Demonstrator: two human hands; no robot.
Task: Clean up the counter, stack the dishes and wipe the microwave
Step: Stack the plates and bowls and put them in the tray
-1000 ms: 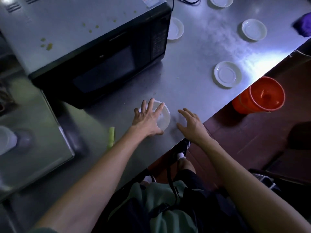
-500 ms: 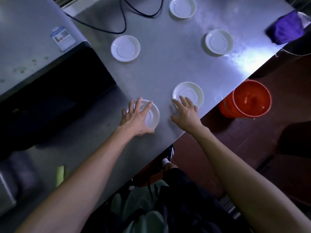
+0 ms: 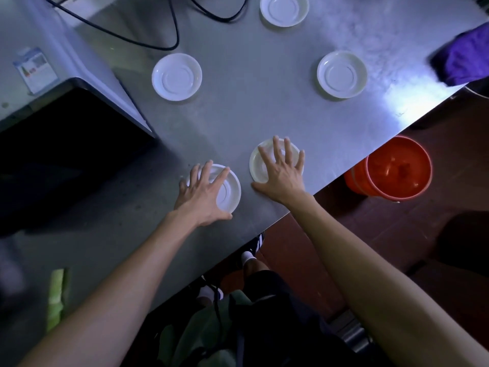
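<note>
On the steel counter (image 3: 264, 115) my left hand (image 3: 201, 193) lies spread over a white saucer (image 3: 229, 193), thumb at its near rim. My right hand (image 3: 283, 170) rests flat with spread fingers on a second, cream saucer (image 3: 258, 165) just to the right. The two saucers sit almost side by side near the counter's front edge. Three more white saucers stand apart farther back: one (image 3: 176, 76) beside the microwave, one (image 3: 342, 74) to the right, one (image 3: 284, 7) at the top. The microwave (image 3: 53, 160) fills the left, dark front toward me.
A purple cloth (image 3: 465, 59) lies at the counter's far right edge. An orange bucket (image 3: 397, 168) stands on the floor below the edge. Black cables (image 3: 158, 38) loop behind the microwave. A pale green strip (image 3: 55, 300) lies on the counter at lower left.
My left hand has slid its saucer right, close to the cream saucer. My right hand has moved forward from bare counter onto the cream saucer. The view has shifted right, away from the microwave.
</note>
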